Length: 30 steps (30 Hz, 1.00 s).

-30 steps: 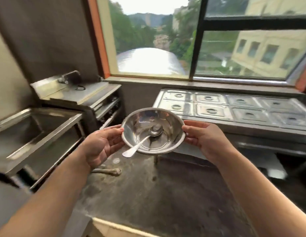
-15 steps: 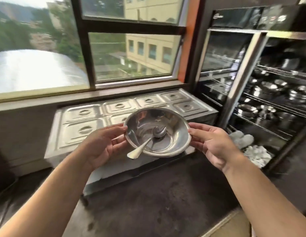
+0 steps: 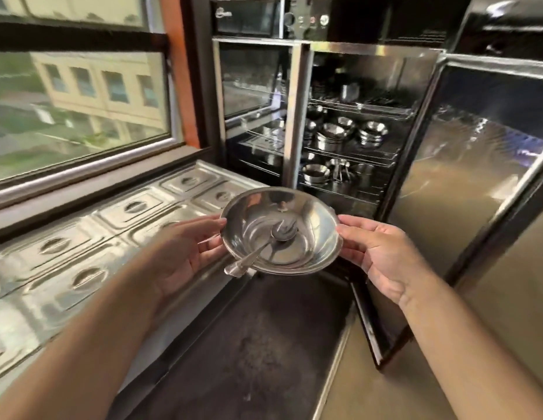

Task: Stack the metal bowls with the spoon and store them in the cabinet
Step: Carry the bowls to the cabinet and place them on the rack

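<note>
I hold a stack of shiny metal bowls [image 3: 312, 225] in front of me at chest height. A metal spoon [image 3: 264, 247] lies inside, its scoop at the bottom and its handle sticking out over the near-left rim. My left hand [image 3: 185, 253] grips the left rim and my right hand [image 3: 376, 253] grips the right rim. Straight ahead stands the open cabinet [image 3: 297, 116], its wire shelves [image 3: 352, 153] carrying several other metal bowls and pots.
The cabinet's glass door [image 3: 464, 177] hangs open to the right. On the left, a steel counter with several lidded food pans [image 3: 82, 247] runs under a large window [image 3: 76, 101]. Dark floor [image 3: 249, 344] lies below my hands.
My view has swung right, from the sink and window to the open cabinet, which is now closer. Both hands have kept hold of the bowls with the spoon.
</note>
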Available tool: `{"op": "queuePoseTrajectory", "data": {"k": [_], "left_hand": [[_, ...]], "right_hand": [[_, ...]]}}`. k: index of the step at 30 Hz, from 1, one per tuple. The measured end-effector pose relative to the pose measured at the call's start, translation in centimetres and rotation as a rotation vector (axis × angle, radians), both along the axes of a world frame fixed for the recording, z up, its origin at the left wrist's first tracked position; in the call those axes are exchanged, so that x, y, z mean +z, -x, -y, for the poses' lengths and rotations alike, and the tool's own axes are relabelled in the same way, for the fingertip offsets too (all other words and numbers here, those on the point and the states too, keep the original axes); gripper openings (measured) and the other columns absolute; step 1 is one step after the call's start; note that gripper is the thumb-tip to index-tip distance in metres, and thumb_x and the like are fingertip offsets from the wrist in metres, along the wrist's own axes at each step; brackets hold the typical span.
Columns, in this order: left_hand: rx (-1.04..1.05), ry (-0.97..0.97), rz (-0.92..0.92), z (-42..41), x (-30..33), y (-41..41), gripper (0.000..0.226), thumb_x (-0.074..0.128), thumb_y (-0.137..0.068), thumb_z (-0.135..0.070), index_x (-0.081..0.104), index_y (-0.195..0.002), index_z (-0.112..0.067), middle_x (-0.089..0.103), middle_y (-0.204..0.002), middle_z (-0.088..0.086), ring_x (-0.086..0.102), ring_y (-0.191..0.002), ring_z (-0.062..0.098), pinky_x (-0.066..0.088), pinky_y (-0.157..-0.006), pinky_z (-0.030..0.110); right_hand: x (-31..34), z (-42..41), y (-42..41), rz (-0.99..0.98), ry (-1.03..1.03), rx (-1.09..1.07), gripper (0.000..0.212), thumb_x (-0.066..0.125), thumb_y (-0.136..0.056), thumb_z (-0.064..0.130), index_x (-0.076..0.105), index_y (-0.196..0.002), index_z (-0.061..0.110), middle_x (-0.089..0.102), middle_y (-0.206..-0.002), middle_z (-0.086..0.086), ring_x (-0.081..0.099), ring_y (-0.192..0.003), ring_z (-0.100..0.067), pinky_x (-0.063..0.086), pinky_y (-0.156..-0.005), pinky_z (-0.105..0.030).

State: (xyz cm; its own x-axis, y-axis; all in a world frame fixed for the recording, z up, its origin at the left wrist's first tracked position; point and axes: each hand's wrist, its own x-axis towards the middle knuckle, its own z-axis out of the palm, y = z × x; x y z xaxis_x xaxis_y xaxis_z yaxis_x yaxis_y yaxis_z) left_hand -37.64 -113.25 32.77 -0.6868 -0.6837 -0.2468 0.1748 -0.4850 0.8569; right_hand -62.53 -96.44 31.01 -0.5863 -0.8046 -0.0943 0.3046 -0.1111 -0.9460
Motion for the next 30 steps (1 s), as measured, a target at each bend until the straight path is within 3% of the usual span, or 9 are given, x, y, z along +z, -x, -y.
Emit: {"op": "queuePoseTrajectory", "data": {"k": [7, 11, 16, 22, 30], "left_hand": [[-0.080, -0.008, 0.034, 6.9, -2.1, 13.4, 0.042, 0.059, -0.090, -0.001, 0.054, -0.131, 0.004, 0.064, -0.092, 0.012, 0.061, -0.077, 0.017, 0.055, -0.077, 0.026], [-0.100, 0.035, 0.068, 11.3, -1.9, 21.3, 0.044, 0.058, -0.092, -0.002, 0.053, -0.134, 0.007, 0.065, -0.088, 0.008, 0.064, -0.065, 0.011, 0.059, -0.068, 0.023], [-0.121, 0.064, 0.075, 16.3, -1.6, 29.0, 0.028, 0.058, -0.092, -0.003, 0.063, -0.119, 0.001, 0.070, -0.085, 0.007, 0.067, -0.063, 0.009, 0.059, -0.057, 0.021], [-0.204, 0.054, 0.091, 22.1, -3.4, 37.7, 0.037, 0.055, -0.095, -0.005, 0.058, -0.130, 0.005, 0.068, -0.084, 0.004, 0.064, -0.064, 0.007, 0.058, -0.058, 0.019], [-0.318, 0.032, 0.053, 33.3, -5.7, 50.1, 0.043, 0.063, -0.089, -0.009, 0.059, -0.131, 0.002, 0.063, -0.091, 0.006, 0.060, -0.072, 0.011, 0.057, -0.055, 0.019]], "right_hand": [[-2.7, 4.6, 11.4, 0.010, 0.038, -0.131, 0.020, 0.066, -0.090, -0.005, 0.070, -0.107, 0.003, 0.080, -0.085, -0.010, 0.076, -0.068, -0.015, 0.059, -0.057, -0.022], [-3.2, 8.8, 18.8, 0.001, 0.020, -0.163, 0.023, 0.070, -0.088, 0.000, 0.070, -0.111, 0.003, 0.080, -0.092, -0.013, 0.077, -0.074, -0.018, 0.059, -0.060, -0.023], [-3.3, 13.1, 25.9, -0.024, -0.038, -0.162, 0.029, 0.073, -0.088, 0.004, 0.069, -0.116, 0.006, 0.080, -0.096, -0.014, 0.077, -0.077, -0.020, 0.063, -0.068, -0.031], [-3.0, 17.3, 32.9, 0.026, -0.034, -0.236, 0.027, 0.071, -0.088, 0.000, 0.068, -0.115, 0.004, 0.080, -0.093, -0.013, 0.078, -0.078, -0.018, 0.059, -0.061, -0.023], [-4.1, 25.7, 42.0, 0.016, -0.092, -0.386, 0.033, 0.071, -0.089, -0.001, 0.066, -0.122, -0.001, 0.080, -0.094, -0.013, 0.076, -0.077, -0.018, 0.060, -0.063, -0.027]]}}
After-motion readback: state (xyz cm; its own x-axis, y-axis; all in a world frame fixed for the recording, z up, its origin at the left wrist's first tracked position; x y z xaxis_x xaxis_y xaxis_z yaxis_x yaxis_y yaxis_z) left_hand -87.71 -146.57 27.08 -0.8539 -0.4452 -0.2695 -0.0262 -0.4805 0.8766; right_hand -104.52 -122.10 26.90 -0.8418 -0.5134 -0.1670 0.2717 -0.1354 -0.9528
